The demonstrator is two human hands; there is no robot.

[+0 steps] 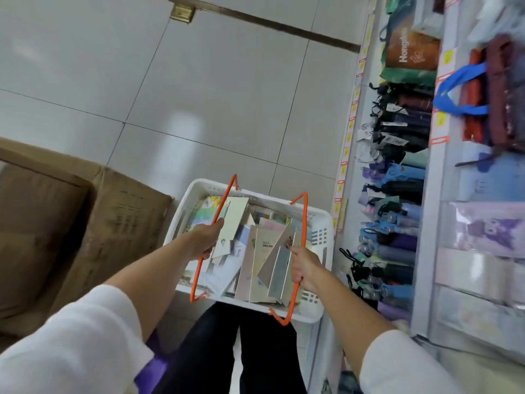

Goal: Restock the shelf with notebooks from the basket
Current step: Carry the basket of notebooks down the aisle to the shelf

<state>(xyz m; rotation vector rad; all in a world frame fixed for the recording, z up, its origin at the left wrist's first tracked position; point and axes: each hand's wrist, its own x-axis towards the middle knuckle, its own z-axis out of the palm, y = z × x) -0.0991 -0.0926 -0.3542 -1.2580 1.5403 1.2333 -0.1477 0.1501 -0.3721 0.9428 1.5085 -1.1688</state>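
A white plastic basket (318,220) with two orange wire handles hangs in front of my legs, above the tiled floor. Several thin notebooks (255,260) in pale colours lie jumbled inside, one marked ENGLISH. My left hand (206,241) grips the left orange handle (218,211). My right hand (302,264) grips the right orange handle (305,223). A cream notebook (234,223) leans against my left hand; whether its fingers hold it cannot be told. The shelf (431,223) runs along the right side.
The shelf carries folded umbrellas (395,194), gift bags (409,52) and packaged stationery (483,231), with price tags along its edges. Brown cardboard boxes (85,223) stand on the floor at the left. Grey tiled floor (213,95) stretches ahead.
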